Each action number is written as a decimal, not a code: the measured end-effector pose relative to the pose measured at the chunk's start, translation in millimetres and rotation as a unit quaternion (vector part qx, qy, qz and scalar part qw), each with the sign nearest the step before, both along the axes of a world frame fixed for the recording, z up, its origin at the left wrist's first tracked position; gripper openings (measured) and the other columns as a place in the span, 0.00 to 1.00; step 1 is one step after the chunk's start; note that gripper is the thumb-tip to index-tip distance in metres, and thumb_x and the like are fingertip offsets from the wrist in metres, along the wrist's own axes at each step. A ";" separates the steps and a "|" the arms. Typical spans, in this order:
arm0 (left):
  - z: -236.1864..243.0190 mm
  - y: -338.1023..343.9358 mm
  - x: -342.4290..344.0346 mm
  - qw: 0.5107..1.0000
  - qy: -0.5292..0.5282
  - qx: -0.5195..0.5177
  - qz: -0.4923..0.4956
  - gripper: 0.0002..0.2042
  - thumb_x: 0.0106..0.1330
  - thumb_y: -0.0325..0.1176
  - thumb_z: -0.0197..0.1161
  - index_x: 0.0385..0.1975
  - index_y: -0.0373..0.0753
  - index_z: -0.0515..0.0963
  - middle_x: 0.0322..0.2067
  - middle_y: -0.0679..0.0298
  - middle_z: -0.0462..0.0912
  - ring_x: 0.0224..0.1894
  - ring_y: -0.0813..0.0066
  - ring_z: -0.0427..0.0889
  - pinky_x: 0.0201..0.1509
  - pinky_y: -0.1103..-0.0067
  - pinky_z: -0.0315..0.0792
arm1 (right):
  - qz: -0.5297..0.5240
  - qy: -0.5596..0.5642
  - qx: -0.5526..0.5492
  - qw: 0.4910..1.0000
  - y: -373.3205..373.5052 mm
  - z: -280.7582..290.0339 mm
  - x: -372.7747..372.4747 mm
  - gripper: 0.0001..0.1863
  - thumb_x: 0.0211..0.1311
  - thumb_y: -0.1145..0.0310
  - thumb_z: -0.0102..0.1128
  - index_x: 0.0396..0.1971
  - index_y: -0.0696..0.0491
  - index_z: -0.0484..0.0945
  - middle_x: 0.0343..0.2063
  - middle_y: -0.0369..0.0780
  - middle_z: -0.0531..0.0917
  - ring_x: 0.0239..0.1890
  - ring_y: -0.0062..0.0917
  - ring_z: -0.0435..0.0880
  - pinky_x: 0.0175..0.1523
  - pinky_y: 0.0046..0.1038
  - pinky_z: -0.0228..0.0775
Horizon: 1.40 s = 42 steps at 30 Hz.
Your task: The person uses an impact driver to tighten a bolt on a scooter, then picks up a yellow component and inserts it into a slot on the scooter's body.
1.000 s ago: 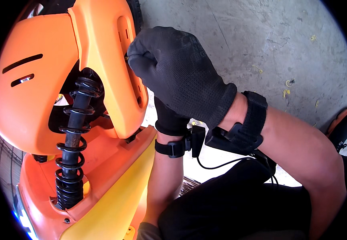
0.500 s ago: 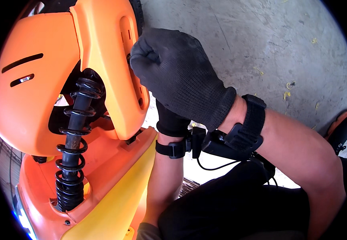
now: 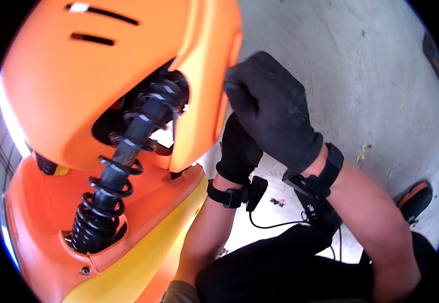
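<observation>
My right hand (image 3: 272,111), in a black knit glove, is closed at the outer side of an orange plastic cover (image 3: 206,86). Its fingers are curled in, and whatever they grip is hidden. Lower and partly behind it, my left hand (image 3: 239,151), also black-gloved, reaches up beside the same cover; its fingers are out of sight. Left of both hands, a black shock absorber (image 3: 123,161) with a coil spring runs diagonally from an opening in the cover down into an orange lower body panel (image 3: 42,217).
A yellow panel (image 3: 143,255) borders the lower body. Grey concrete floor (image 3: 351,65) spreads to the right, with small yellow scraps (image 3: 362,154) on it. A thin black cable (image 3: 275,226) hangs from the left wrist's device. A dark shoe (image 3: 414,202) stands at right.
The cover and the shock absorber's upper end have shifted right in the picture, and the spring leans more. Both hands sit farther right beside the cover; more of my left glove shows.
</observation>
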<state>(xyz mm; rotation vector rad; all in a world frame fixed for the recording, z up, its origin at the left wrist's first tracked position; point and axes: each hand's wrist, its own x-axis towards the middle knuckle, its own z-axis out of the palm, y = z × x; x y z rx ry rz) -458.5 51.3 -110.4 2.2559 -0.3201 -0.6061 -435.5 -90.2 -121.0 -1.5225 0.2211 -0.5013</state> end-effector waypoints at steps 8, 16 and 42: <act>11.2 -17.0 2.0 0.861 0.268 -0.274 0.335 0.12 0.75 0.39 0.50 0.41 0.36 0.76 0.32 0.66 0.79 0.33 0.80 0.77 0.38 0.80 0.73 | 0.140 0.265 0.267 0.916 -14.2 32.7 8.8 0.05 0.59 0.71 0.62 0.30 0.58 0.79 0.25 0.38 0.81 0.25 0.21 0.79 0.31 0.24 0.69; 5.0 -5.4 -4.6 0.846 0.276 -0.324 0.321 0.07 0.72 0.34 0.54 0.44 0.39 0.74 0.35 0.68 0.79 0.35 0.79 0.78 0.40 0.80 0.73 | 0.178 0.323 0.549 0.750 -9.7 33.3 7.7 0.09 0.63 0.69 0.62 0.35 0.59 0.79 0.22 0.31 0.75 0.21 0.13 0.68 0.27 0.18 0.60; 11.7 -2.3 -10.1 0.993 0.038 -0.096 0.052 0.19 0.63 0.14 0.49 0.54 0.32 0.73 0.41 0.57 0.77 0.36 0.70 0.81 0.37 0.77 0.79 | 0.134 0.164 0.178 0.961 -9.1 3.3 -1.5 0.12 0.60 0.65 0.63 0.36 0.59 0.83 0.27 0.40 0.85 0.30 0.21 0.83 0.40 0.26 0.76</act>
